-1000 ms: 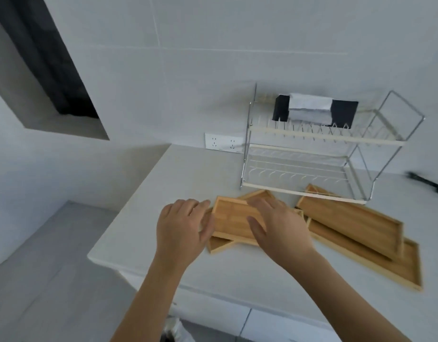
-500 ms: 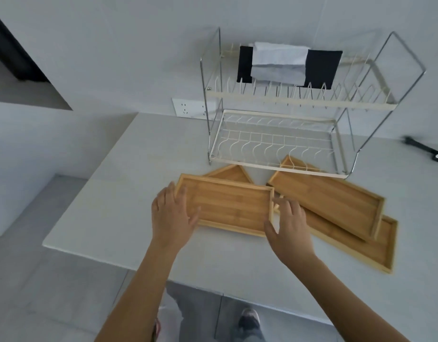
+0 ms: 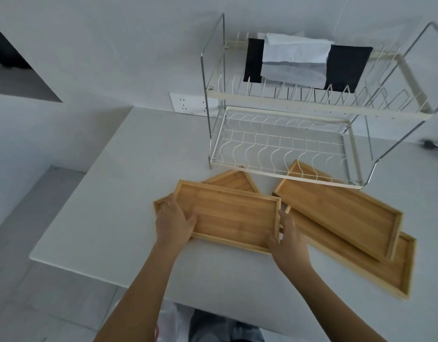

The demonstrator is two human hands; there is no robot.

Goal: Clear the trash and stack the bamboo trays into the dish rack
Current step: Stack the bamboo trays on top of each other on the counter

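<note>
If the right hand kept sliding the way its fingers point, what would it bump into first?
The right hand already grips the end of the top bamboo tray. Its fingers point up toward the rack, so past that tray it would probably meet the angled bamboo tray beside it first, though depth is unclear.

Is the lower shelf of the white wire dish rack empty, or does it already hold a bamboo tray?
Empty. The lower shelf shows only bare wires; all the bamboo trays lie on the white counter.

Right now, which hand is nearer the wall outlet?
Left. The left hand grips the tray's left end below the outlet; the right hand holds its right end.
</note>
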